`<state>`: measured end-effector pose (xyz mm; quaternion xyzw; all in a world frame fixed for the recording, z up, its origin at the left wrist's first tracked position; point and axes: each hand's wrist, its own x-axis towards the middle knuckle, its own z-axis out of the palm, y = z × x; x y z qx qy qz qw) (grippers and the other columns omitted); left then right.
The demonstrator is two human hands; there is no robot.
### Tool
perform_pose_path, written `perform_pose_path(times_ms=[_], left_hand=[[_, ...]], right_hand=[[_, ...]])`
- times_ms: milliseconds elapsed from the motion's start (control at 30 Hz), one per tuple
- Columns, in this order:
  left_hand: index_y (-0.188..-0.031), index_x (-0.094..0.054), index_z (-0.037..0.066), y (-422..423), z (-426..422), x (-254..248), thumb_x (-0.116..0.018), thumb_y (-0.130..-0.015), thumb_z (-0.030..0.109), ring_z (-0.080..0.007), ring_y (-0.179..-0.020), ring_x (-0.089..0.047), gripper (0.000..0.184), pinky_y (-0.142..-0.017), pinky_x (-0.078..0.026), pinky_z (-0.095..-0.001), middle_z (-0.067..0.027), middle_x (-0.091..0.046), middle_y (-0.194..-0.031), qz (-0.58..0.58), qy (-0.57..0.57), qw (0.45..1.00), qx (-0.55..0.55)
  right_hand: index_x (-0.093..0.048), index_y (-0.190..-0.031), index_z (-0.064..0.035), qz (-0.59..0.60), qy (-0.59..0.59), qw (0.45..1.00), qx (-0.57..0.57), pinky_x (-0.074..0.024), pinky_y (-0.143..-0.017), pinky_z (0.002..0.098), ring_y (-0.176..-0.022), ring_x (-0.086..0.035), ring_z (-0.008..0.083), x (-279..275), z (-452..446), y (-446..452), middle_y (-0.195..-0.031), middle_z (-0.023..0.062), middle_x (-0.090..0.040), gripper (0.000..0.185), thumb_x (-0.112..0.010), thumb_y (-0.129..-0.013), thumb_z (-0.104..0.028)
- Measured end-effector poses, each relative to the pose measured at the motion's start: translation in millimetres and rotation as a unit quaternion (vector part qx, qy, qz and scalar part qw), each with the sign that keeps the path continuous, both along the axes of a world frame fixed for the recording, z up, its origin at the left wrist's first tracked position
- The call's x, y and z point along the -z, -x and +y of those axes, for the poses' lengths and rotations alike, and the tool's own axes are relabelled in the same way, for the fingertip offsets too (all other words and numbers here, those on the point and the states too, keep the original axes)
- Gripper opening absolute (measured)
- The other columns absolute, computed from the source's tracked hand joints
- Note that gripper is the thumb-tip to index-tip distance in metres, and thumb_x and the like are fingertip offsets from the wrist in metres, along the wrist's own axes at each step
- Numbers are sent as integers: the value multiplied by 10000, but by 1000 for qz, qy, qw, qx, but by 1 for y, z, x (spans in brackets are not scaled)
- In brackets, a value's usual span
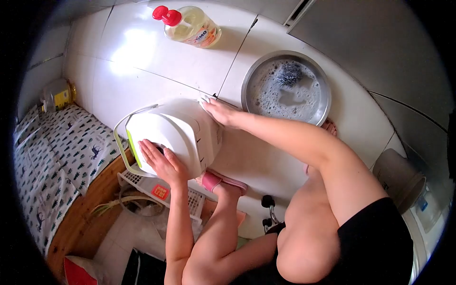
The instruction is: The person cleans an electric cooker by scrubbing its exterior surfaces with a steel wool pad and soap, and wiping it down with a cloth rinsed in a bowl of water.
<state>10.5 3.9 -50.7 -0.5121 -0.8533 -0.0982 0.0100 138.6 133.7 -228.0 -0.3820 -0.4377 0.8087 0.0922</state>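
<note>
A white lidded plastic bucket point(187, 128) with light-green trim and a white carrying handle point(119, 142) rests on the tiled floor, its lid towards me. My left hand point(166, 164) lies flat on the lid, fingers stretched out together, partly covering a dark spot there. Against the bucket's far side, my right hand point(221, 113) presses a small white cloth point(204, 99) under its fingertips; the cloth is mostly hidden. Close to my right forearm stands a metal basin point(245, 90) of soapy water, with a dark scouring ball point(289, 74) in it.
A dish soap bottle point(192, 28) with a red pump stands at the back. On the left is a cloth-covered wooden surface point(76, 142) with an oil bottle point(58, 95) on it. A white plastic rack point(194, 202) lies near my slipper point(223, 182). A grey bin point(398, 178) stands right.
</note>
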Motion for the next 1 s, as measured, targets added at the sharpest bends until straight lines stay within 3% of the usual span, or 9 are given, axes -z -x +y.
perform_pose_path(times_ms=[67,233,367,467,533,600,667,767,1000], left_hand=[[-1520,-254,-91,-3,3,-3,-297,-1030,347,-415,-1497,-179,658,-1219,-146,-475,-292,-227,-1589,-4,3,1000,-3],[-1518,-246,-97,1,1,-3,-298,-1033,360,-419,-1498,-171,668,-1219,-137,-487,-297,-212,-1592,-1,9,1000,10],[-1521,-274,-53,-1,2,-6,-322,-1037,375,-426,-1487,-173,648,-1207,-150,-529,-289,-214,-1587,9,20,1000,6],[-1517,-318,14,-16,10,-19,-386,-1029,370,-429,-1457,-198,608,-1187,-182,-558,-273,-229,-1572,-44,13,999,-12],[-1522,-318,61,-27,19,-29,-570,-951,416,-427,-1406,-242,718,-1135,-281,-558,-258,-236,-1534,-58,28,998,-13],[-1529,-289,65,-29,17,-33,-652,-899,450,-430,-1389,-256,823,-1122,-300,-558,-272,-259,-1493,-34,66,997,-10],[-1536,-263,67,-31,12,-39,-703,-864,451,-434,-1381,-264,890,-1123,-299,-559,-280,-272,-1474,-32,100,994,-11],[-1544,-232,65,-37,3,-43,-766,-817,444,-442,-1373,-271,978,-1126,-294,-562,-284,-279,-1465,-37,137,990,-13],[-1562,-129,24,-45,0,-34,-872,-680,441,-460,-1373,-278,1226,-1135,-273,-569,-303,-242,-1496,-32,140,989,24]], right_hand=[[-321,-1465,13,-54,-13,998,-20,-395,-1083,455,-1278,-478,352,-48,-2,-24,-1388,259,-480,627,-370,-982,-383],[-342,-1442,45,-105,-65,992,-41,-406,-1077,450,-1268,-498,376,-79,-29,-51,-1381,303,-478,720,-572,-841,-278],[-437,-1389,14,-88,-27,996,-5,-482,-965,415,-1079,-608,363,-101,-17,-77,-1151,255,-621,651,-640,-800,-175],[-444,-1377,-28,-77,9,997,31,-478,-945,416,-1090,-601,299,-94,3,-78,-1197,197,-607,586,-610,-850,-222],[-363,-1421,-48,-66,46,994,75,-436,-1008,470,-1197,-542,317,-61,3,-61,-1322,224,-527,617,-571,-893,-290],[-225,-1464,-41,-75,128,989,22,-324,-1095,568,-1378,-355,374,-57,15,-55,-1457,267,-367,705,-529,-903,-342],[-221,-1466,-31,-110,196,974,4,-283,-1115,578,-1394,-327,392,-61,19,-54,-1497,265,-318,733,-527,-879,-345],[-261,-1447,-27,-76,225,971,-8,-252,-1128,574,-1405,-318,392,-49,11,-52,-1518,255,-308,712,-522,-862,-336],[-408,-1356,-44,-83,185,979,35,-297,-1105,454,-1329,-403,306,-40,-9,-53,-1388,216,-465,597,-536,-846,-327]])
